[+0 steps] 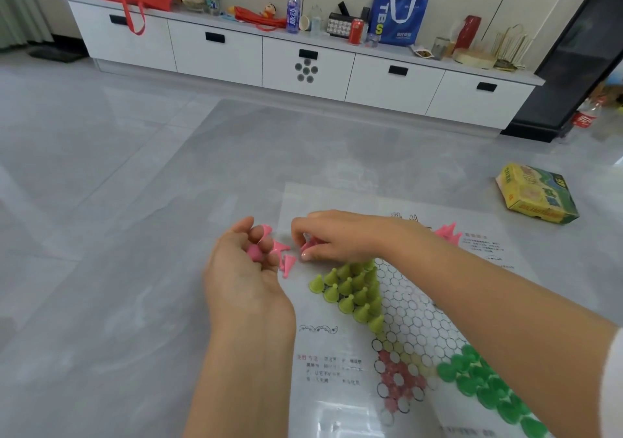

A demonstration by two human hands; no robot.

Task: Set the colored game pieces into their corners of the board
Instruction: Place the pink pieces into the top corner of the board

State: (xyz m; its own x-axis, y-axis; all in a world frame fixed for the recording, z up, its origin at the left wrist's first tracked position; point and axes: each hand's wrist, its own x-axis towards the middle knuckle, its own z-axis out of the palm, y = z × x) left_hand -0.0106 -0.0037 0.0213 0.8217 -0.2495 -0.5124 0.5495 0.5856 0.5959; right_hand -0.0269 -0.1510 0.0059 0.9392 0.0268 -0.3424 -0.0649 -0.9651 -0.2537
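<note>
On the grey floor point(101, 201), a plastic board point(337, 353) printed with a hexagon grid is lying flat, reaching from the near right toward the middle. The left hand point(242, 269) is hovering just left of the board's far left edge, palm up, its fingers curling around several pink pieces point(254, 252); a few of them are sticking out between the fingertips toward the right. The right hand point(332, 235) is reaching across the board with its arm coming in from the near right, and its thumb and forefinger are pinching one pink piece point(307, 244) just beside the left hand. More pink cones point(446, 232) are lying on the board behind the right wrist. Olive pieces point(354, 291) are standing upright in a filled triangle on the board's left corner, near the hands. Dark green pieces point(485, 383) are filling the near right corner. A yellow-green box point(536, 195) is sitting on the floor, far right of the board. A white cabinet point(303, 63) is running along the far wall.
</note>
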